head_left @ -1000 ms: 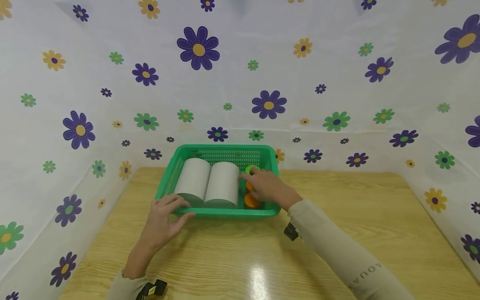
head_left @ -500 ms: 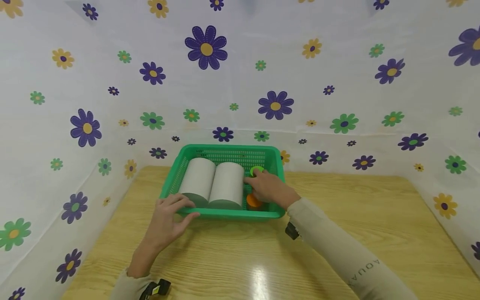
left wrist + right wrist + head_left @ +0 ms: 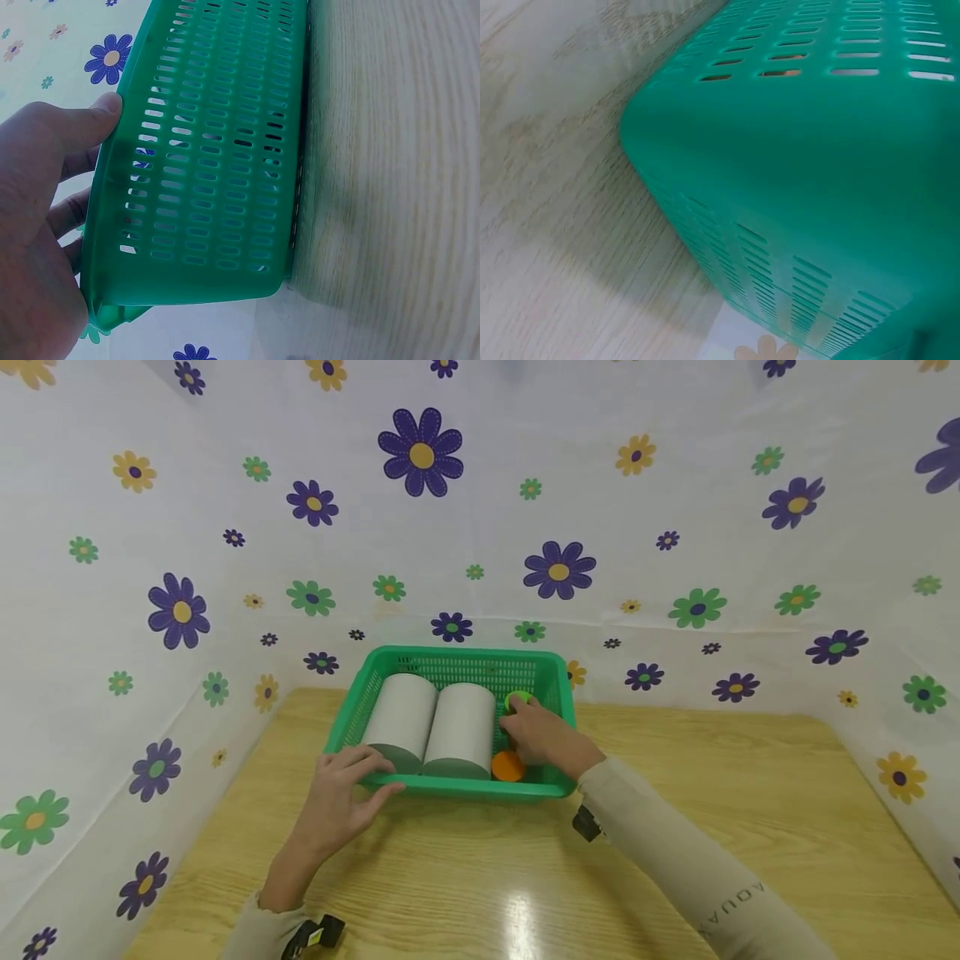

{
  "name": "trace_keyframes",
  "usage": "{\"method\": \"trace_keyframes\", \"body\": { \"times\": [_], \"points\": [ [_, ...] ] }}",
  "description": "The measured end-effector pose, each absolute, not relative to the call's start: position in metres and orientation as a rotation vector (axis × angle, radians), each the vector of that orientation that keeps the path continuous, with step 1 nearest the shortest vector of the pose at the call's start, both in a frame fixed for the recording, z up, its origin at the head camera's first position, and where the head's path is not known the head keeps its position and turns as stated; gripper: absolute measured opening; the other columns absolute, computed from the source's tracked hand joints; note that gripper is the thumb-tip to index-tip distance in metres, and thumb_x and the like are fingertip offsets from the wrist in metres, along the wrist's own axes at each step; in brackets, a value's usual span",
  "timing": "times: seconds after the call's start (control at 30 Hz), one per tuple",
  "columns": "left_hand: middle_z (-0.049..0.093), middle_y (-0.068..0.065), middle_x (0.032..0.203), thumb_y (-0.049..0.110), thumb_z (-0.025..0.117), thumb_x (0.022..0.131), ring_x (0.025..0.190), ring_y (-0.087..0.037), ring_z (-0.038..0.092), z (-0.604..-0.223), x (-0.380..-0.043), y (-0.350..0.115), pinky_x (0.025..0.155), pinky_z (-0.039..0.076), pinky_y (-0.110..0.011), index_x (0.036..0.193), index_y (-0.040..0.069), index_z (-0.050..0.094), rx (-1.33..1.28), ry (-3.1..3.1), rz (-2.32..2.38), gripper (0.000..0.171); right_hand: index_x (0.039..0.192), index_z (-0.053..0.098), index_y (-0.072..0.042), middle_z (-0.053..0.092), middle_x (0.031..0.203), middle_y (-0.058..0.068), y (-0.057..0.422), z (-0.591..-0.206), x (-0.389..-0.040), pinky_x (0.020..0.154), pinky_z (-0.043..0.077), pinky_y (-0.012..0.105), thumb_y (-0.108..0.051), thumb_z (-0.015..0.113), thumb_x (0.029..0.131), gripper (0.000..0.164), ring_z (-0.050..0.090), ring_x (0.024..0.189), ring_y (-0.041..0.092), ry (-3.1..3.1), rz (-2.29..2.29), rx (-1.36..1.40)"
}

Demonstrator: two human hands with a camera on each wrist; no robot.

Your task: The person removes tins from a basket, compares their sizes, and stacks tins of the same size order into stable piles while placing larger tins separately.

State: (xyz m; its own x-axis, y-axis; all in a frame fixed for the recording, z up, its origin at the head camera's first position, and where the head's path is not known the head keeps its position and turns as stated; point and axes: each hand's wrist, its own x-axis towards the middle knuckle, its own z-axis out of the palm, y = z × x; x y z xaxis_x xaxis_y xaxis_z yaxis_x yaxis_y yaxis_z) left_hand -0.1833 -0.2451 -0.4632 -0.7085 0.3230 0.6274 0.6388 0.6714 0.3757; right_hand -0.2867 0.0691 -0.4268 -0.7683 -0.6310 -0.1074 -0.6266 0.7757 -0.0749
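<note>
A green plastic basket (image 3: 450,787) stands on the wooden table. Inside lie two white cylinders side by side, the left cylinder (image 3: 401,714) and the right cylinder (image 3: 460,722). My left hand (image 3: 330,810) grips the front-left rim, thumb outside and fingers over the inside, as the left wrist view shows. My right hand (image 3: 547,735) reaches into the basket's right end. It is between a bright green round-topped item (image 3: 518,697) and an orange round-topped item (image 3: 507,766). Its fingertips are largely hidden, and whether they pinch anything cannot be made out. The right wrist view shows only the basket's outside.
The wooden table (image 3: 712,810) extends to both sides and in front of the basket. A white cloth with printed flowers (image 3: 480,510) rises behind it and at the sides. The basket's back wall (image 3: 480,668) is close to that cloth.
The whole head view has shifted slightly. A second orange top, visible between the green and front orange items earlier, is now hidden by my right hand. My left hand stays on the rim.
</note>
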Motion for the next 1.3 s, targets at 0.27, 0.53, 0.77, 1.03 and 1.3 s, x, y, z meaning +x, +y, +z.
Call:
{"method": "trace_keyframes", "body": {
  "times": [0.27, 0.53, 0.77, 1.03, 1.3],
  "points": [
    [0.067, 0.007, 0.097, 0.019, 0.090, 0.078, 0.094, -0.018, 0.061, -0.463, -0.182, -0.244, 0.080, 0.032, -0.042, 0.092, 0.018, 0.072, -0.738, -2.351, -0.804, 0.023, 0.111, 0.072, -0.005, 0.057, 0.118, 0.018, 0.073, -0.424, -0.280, 0.088, 0.044, 0.044, -0.004, 0.075, 0.089, 0.023, 0.048, 0.100, 0.033, 2.890, -0.166, -1.069],
    [0.067, 0.006, 0.097, 0.018, 0.090, 0.078, 0.093, -0.018, 0.062, -0.462, -0.184, -0.243, 0.079, 0.032, -0.041, 0.092, 0.016, 0.072, -0.758, -2.333, -0.794, 0.022, 0.115, 0.071, -0.007, 0.061, 0.114, 0.022, 0.085, -0.416, -0.272, 0.088, 0.045, 0.046, 0.000, 0.077, 0.086, 0.031, 0.054, 0.103, 0.035, 2.977, -0.301, -1.056],
    [0.067, 0.006, 0.097, 0.017, 0.090, 0.078, 0.094, -0.019, 0.062, -0.463, -0.183, -0.244, 0.079, 0.032, -0.042, 0.092, 0.016, 0.072, -0.756, -2.331, -0.794, 0.023, 0.118, 0.073, -0.009, 0.057, 0.118, 0.020, 0.092, -0.416, -0.265, 0.081, 0.049, 0.040, -0.003, 0.075, 0.088, 0.031, 0.051, 0.096, 0.033, 3.016, -0.510, -1.134],
    [0.067, 0.006, 0.099, 0.019, 0.090, 0.078, 0.097, -0.018, 0.061, -0.462, -0.183, -0.245, 0.082, 0.032, -0.042, 0.093, 0.018, 0.072, -0.749, -2.365, -0.822, 0.023, 0.117, 0.075, -0.010, 0.055, 0.118, 0.018, 0.105, -0.410, -0.254, 0.082, 0.051, 0.042, -0.005, 0.073, 0.091, 0.027, 0.051, 0.101, 0.034, 3.081, -0.729, -1.171],
    [0.067, 0.007, 0.096, 0.017, 0.090, 0.077, 0.094, -0.018, 0.061, -0.464, -0.183, -0.244, 0.080, 0.031, -0.041, 0.092, 0.018, 0.072, -0.760, -2.340, -0.822, 0.023, 0.118, 0.075, -0.010, 0.057, 0.123, 0.017, 0.119, -0.409, -0.245, 0.090, 0.053, 0.044, -0.007, 0.077, 0.089, 0.029, 0.053, 0.112, 0.035, 3.137, -0.837, -1.128]
  ]
}}
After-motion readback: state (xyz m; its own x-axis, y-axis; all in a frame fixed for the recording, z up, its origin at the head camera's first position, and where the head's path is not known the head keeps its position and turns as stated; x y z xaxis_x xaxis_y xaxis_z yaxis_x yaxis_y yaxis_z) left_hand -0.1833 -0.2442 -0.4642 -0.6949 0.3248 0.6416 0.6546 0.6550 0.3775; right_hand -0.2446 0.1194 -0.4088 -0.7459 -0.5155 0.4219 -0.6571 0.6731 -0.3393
